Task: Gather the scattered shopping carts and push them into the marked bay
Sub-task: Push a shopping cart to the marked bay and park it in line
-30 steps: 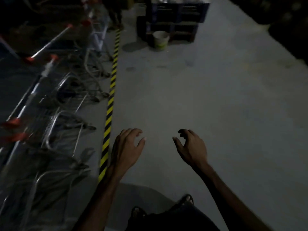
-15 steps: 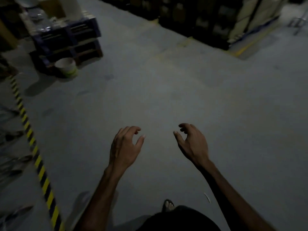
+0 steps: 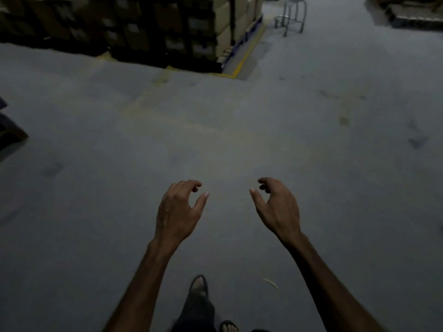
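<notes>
You're looking down at a dim grey concrete floor (image 3: 239, 144), stained and scuffed. Stacked cardboard boxes (image 3: 148, 27) are standing along the far left on pallets, a yellow floor line (image 3: 249, 47) running beside them. A dark pallet edge (image 3: 9, 130) is showing at left.

1 head view, facing forward-down over floor (image 3: 215, 130), hands near.

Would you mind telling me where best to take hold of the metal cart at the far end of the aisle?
Only the lower frame of the cart shows; its handle is out of view. Likely grip the handle bar with both hands, now empty, approaching along the floor.
</notes>
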`<state>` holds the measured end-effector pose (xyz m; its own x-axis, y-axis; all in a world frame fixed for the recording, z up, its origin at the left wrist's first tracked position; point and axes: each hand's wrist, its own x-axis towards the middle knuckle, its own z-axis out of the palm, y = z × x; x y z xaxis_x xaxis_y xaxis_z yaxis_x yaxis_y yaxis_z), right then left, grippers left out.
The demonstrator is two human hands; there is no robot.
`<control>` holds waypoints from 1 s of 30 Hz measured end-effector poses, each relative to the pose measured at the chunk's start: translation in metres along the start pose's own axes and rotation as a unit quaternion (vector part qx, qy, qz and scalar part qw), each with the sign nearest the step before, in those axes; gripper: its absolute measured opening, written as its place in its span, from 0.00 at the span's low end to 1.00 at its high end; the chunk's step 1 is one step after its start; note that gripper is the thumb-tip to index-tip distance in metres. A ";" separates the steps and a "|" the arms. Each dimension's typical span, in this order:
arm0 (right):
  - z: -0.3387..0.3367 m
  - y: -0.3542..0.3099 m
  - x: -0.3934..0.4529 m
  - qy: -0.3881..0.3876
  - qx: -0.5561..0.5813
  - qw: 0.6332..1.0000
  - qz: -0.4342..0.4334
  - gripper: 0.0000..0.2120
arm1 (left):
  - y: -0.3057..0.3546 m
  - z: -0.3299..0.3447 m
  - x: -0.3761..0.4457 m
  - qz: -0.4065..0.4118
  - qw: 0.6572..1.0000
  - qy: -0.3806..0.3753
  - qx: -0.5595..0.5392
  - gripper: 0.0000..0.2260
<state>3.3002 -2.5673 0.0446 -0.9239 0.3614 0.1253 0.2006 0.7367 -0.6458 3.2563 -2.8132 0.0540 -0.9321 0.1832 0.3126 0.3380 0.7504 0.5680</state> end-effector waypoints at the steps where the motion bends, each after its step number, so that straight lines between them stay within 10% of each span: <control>1: -0.002 0.005 0.007 0.009 -0.003 1.000 0.010 0.19 | 0.000 0.008 0.013 0.007 1.000 -0.008 -0.004 0.11; 30: 0.042 0.050 0.361 0.081 0.002 0.983 0.167 0.19 | -0.038 0.182 0.453 0.109 0.983 -0.138 -0.050 0.13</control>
<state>2.9626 -2.4241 0.0257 -0.7431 0.6688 0.0240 0.4819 0.5596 -0.6743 2.7973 -2.6436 0.0356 -0.8317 0.5083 0.2235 0.5312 0.6110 0.5869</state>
